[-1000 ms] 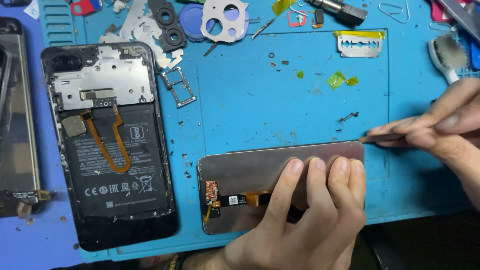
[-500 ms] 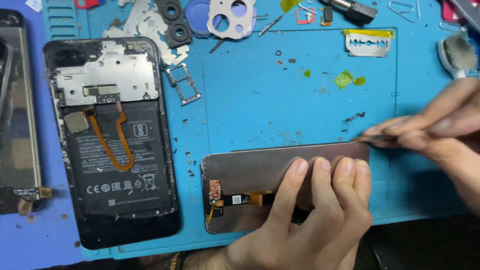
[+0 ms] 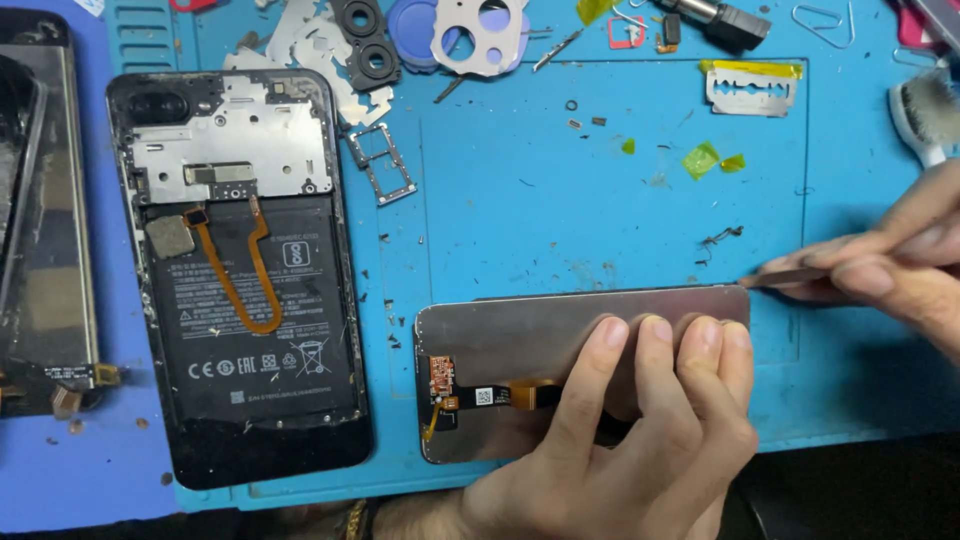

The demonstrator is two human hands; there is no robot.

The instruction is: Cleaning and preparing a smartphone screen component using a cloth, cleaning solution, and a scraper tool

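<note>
Head view: the left hand (image 3: 640, 440) presses flat on the screen panel (image 3: 560, 350), which lies on the blue mat (image 3: 560, 200) at 6 o'clock. The right hand (image 3: 890, 265), at 3 o'clock, has its fingers pinched on a thin tool (image 3: 775, 279) at the panel's corner. A slip could tear the orange flex (image 3: 520, 395) or crack the panel.

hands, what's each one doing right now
Left hand: open, fingers pressed flat on the screen panel, pinning it to the mat.
Right hand: closed, pinching a thin tool at the panel's corner.
</note>
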